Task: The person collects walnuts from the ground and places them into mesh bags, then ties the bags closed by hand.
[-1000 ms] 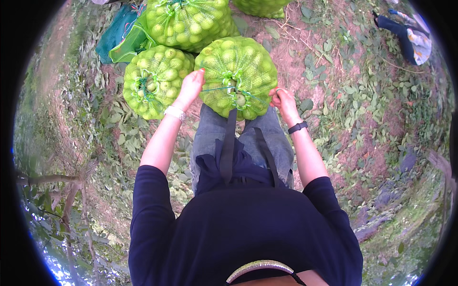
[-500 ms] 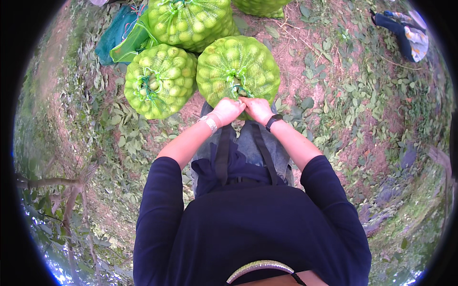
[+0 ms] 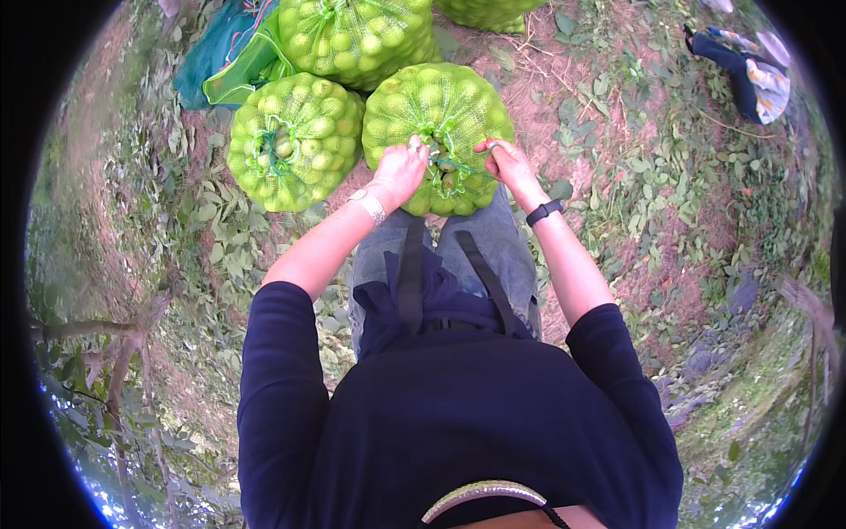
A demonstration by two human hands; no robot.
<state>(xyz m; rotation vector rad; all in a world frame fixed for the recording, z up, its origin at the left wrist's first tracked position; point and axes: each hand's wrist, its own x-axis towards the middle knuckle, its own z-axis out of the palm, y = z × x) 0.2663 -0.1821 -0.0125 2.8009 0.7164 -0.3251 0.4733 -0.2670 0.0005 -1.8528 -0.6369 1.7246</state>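
In front of my legs stands a bright green mesh bag (image 3: pixel 439 95) packed with round green fruit. Its gathered mouth faces up, with a few fruit showing through the gap. A thin dark green cord (image 3: pixel 457 166) runs across that mouth. My left hand (image 3: pixel 399 174) is closed, with its fingers pinched at the left side of the mouth by the cord. To the right, my right hand (image 3: pixel 512 167) is closed on the cord, which stretches between the two hands. The exact grip of the left fingertips is too small to make out.
Another filled mesh bag (image 3: pixel 330 132) stands close on the left, tied with dark green cord. Behind are a larger full bag (image 3: pixel 352 40) and part of one more (image 3: pixel 492 12). Empty teal netting (image 3: pixel 207 66) lies at far left. Dark clothing (image 3: pixel 724 63) lies far right on leaf-strewn ground.
My hands were together at the near side of the bag's mouth. They have moved apart and farther from me, left hand to the left, right hand to the right, drawing the cord out.
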